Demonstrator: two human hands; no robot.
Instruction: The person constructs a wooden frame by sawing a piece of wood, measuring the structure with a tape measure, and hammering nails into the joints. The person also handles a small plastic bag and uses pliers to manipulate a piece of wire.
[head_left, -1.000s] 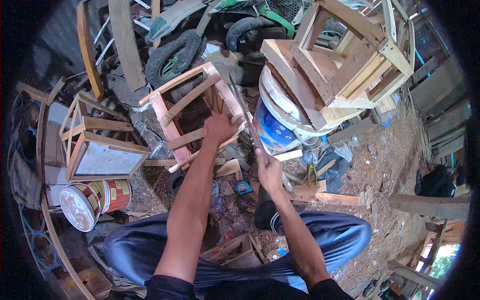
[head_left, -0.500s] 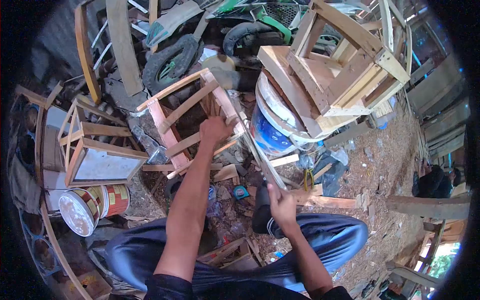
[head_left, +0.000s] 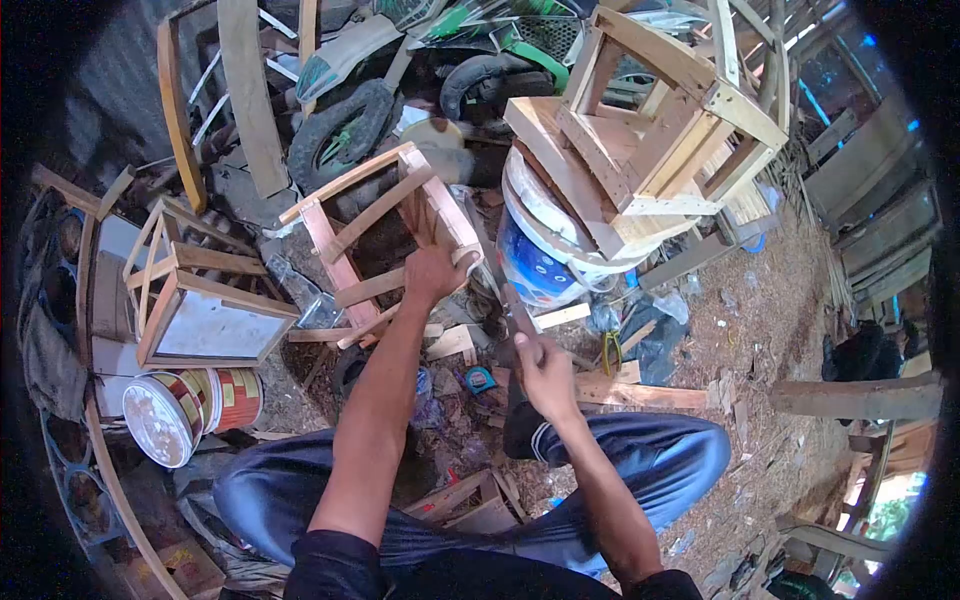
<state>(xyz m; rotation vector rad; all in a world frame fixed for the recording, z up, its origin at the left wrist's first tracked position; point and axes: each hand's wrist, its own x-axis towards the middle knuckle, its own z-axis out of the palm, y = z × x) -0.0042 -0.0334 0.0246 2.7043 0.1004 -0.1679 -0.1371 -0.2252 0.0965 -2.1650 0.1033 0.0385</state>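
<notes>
My left hand point(head_left: 435, 272) is closed around the near right corner of a small wooden frame point(head_left: 322, 235), which lies tilted on the ground in front of me. Pinkish rails and paler slats make up this frame. In my right hand point(head_left: 546, 378) is the handle end of a handsaw point(head_left: 516, 312). Its long narrow blade points away from me, running close along the frame's right end beside my left hand. A blue tape measure point(head_left: 480, 379) lies on the littered floor between my legs.
A second wooden frame point(head_left: 690, 165) rests on a blue and white bucket point(head_left: 535, 268) at right. Pliers point(head_left: 611, 352) and a plank point(head_left: 650, 392) lie below it. Left are another frame point(head_left: 220, 320) and a tipped bucket point(head_left: 160, 425). A motorbike wheel point(head_left: 340, 140) stands behind.
My right hand has moved up and left with the saw, bringing it nearer the frame. The left hand has shifted slightly toward me, still at the frame's corner.
</notes>
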